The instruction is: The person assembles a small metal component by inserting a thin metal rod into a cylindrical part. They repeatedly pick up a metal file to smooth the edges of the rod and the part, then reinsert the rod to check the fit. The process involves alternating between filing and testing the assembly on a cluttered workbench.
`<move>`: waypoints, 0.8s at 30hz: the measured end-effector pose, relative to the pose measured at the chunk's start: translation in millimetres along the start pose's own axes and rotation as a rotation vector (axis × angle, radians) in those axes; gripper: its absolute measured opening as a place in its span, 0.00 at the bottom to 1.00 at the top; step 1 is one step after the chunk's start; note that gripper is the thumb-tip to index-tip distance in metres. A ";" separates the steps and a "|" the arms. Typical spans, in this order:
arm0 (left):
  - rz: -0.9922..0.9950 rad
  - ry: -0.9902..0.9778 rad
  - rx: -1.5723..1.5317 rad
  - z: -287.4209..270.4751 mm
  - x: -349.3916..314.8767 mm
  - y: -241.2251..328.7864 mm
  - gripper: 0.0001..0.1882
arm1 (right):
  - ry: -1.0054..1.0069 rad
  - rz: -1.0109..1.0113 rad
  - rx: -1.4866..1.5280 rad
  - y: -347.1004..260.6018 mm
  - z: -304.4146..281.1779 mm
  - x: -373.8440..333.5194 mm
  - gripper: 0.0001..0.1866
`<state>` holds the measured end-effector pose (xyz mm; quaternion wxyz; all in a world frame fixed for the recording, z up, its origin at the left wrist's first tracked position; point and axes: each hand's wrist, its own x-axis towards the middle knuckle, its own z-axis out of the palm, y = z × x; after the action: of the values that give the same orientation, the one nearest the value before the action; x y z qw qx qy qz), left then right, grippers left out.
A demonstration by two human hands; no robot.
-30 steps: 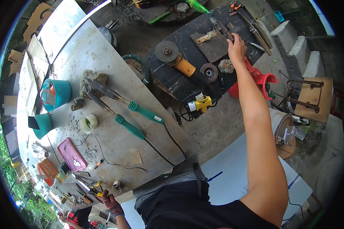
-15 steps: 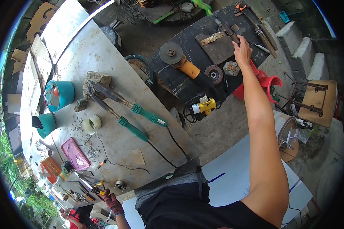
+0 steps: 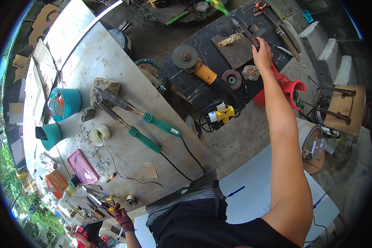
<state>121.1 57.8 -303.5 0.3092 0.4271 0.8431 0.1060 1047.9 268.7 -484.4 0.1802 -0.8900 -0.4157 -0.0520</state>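
My bare right hand (image 3: 263, 54) reaches to the dark side table, its fingers closed around the near end of a long dark tool with a brown handle (image 3: 247, 31). The tool lies beside a flat dark plate (image 3: 234, 53), which bears a pale stick (image 3: 229, 40). My left hand (image 3: 123, 220), in a dark red glove, is at the metal table's near edge. Its fingers are curled next to a yellow-handled tool (image 3: 111, 208); what they grip is too small to make out. An angle grinder (image 3: 204, 74) and a loose grinding disc (image 3: 231, 79) lie near my right forearm.
Two green-handled soldering irons (image 3: 146, 140) rest against a stone block (image 3: 107, 86) on the metal table (image 3: 124, 165), their cords trailing toward me. Teal pots (image 3: 66, 103) and a pink tray (image 3: 83, 167) stand left. Under my right forearm is a red container (image 3: 291, 87); concrete blocks (image 3: 328, 51) lie beyond.
The view has shifted very slightly. Both hands stay in nearly the same places, my right hand still at the dark tool.
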 end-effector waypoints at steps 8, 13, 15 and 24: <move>0.028 -0.002 0.047 -1.6 -2.4 11.8 0.24 | -0.048 -0.007 -0.018 -1.0 0.0 0.0 0.23; 0.014 -0.052 0.063 -4.8 2.2 -0.9 0.23 | 0.012 -0.059 0.027 5.8 4.3 -2.6 0.21; 0.004 -0.058 0.062 -5.2 2.6 -2.0 0.23 | 0.023 -0.069 0.039 7.9 4.8 -3.2 0.21; 0.046 -0.041 0.044 -6.0 5.7 -12.3 0.23 | 0.007 -0.020 0.050 9.3 7.5 -5.9 0.22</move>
<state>106.9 55.2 -306.7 0.3145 0.4553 0.8285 0.0856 1050.7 261.7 -495.4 0.2032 -0.8808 -0.4252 -0.0464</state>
